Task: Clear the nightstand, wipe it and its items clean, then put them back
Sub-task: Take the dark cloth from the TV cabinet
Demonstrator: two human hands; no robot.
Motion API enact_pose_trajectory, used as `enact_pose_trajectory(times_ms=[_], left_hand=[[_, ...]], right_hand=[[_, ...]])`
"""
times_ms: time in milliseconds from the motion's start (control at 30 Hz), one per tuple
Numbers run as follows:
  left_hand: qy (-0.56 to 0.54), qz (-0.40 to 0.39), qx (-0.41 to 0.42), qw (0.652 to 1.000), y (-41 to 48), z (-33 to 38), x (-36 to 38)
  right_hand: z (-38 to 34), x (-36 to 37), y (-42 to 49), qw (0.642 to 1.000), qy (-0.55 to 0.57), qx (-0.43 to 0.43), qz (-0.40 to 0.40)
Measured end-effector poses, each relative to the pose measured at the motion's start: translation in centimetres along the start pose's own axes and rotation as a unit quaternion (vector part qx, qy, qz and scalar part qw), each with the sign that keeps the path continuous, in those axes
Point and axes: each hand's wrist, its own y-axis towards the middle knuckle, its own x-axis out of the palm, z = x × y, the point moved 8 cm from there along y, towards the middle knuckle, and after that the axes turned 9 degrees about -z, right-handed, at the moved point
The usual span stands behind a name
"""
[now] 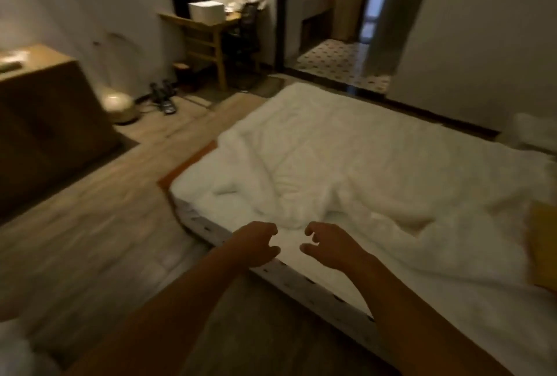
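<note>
Both bare arms reach forward over the near edge of a bed (346, 164). The left hand (256, 243) and the right hand (328, 244) are close together, just apart, with curled fingers and thumbs spread; both are empty and hold nothing. They hover above the grey mattress edge (289, 279), where a rumpled white duvet (301, 183) lies bunched just beyond the fingertips.

A yellow pillow (542, 243) shows at the right edge of the bed. To the left, across the wooden floor (99, 210), stands a wooden cabinet (45, 122) with a small dark item on top, too blurred to name; I cannot tell whether this is the nightstand. Beside it on the floor sits a round glowing lamp (119, 104), with dark shoes (164, 97) just to its right. Farther off, a wooden desk (202, 32) carries a white box (208, 9), with a dark chair (247, 29) next to it. Beyond, an open doorway (331, 14) shows a tiled floor.
</note>
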Motion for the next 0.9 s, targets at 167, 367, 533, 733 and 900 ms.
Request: enact_pose_trajectory(times_ms=[167,367,533,733,900], left_hand=[[-0.056,0.063,-0.123,0.989,-4.9,-18.3,-7.6],[-0.098,0.143,-0.233,0.957,-9.6,-36.8,-15.0],[-0.116,0.191,-0.316,0.922,-10.1,-51.6,-22.5],[-0.156,0.226,-0.387,0.88,-8.6,-65.6,-31.9],[-0.173,0.243,-0.399,0.867,-7.1,-74.7,-38.4]], right_hand=[[-19.1,1.4,10.1,0.989,-0.063,-0.129,-0.033],[-39.1,6.0,21.0,0.956,-0.113,-0.255,-0.094],[-54.5,8.0,32.6,0.922,-0.165,-0.331,-0.117],[-69.3,8.0,46.1,0.899,-0.207,-0.363,-0.131],[-78.6,7.5,53.4,0.904,-0.199,-0.358,-0.124]])
